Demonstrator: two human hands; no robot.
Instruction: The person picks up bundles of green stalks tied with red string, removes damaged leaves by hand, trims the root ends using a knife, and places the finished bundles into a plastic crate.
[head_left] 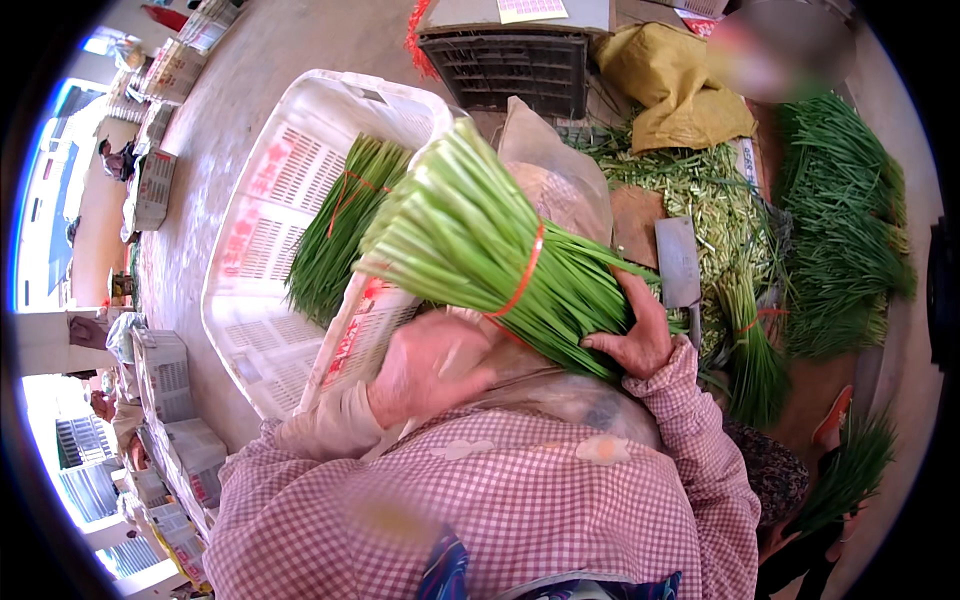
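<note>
A large bundle of garlic chives (450, 235), tied with a red band, slants over my lap, its pale cut ends toward the upper left. My right hand (645, 330) grips the leafy end, thumb on the near side. Just below the bundle is my left hand (430, 365), blurred by motion, its fingers loosely stretched with nothing seen in them. Beside it on the left, a tilted white plastic crate (245, 310) contains another tied bundle of chives (350, 225).
A cleaver-like blade (678, 262) lies right of my right hand, near chive trimmings (690, 185). A tied bundle (750, 340) and a big pile of chives (840, 220) lie further right. A dark crate (510, 75) stands ahead. Another person's orange shoe (832, 418) shows at right.
</note>
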